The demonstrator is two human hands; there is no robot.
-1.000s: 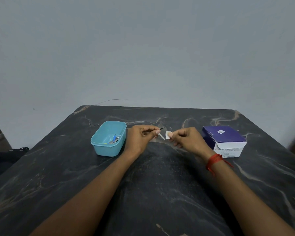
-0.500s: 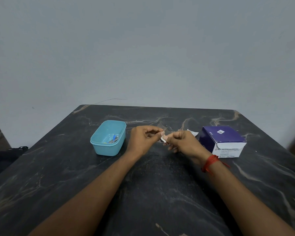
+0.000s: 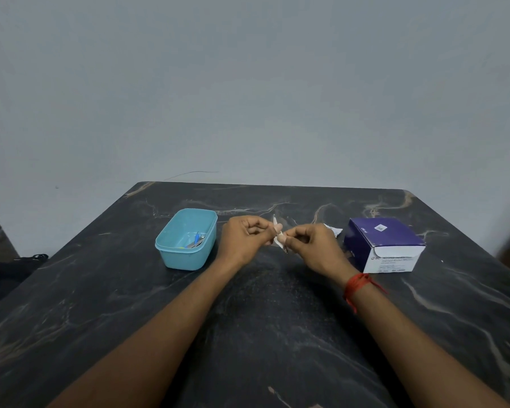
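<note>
Just right of the teal tub (image 3: 183, 260), the left hand (image 3: 245, 240) and the right hand (image 3: 315, 245) are both pinching one small white pad (image 3: 278, 238) between curled fingertips, holding it clear of the table (image 3: 277, 334), probably to work it freely. Farther right of the tub, one torn wrapper (image 3: 333, 230) and one purple box (image 3: 383, 245) are lying within reach.

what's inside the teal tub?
Small items lie in the teal tub, toward its right wall: one blue, some grey, too small to identify. The tub's near wall hides part of the floor.
</note>
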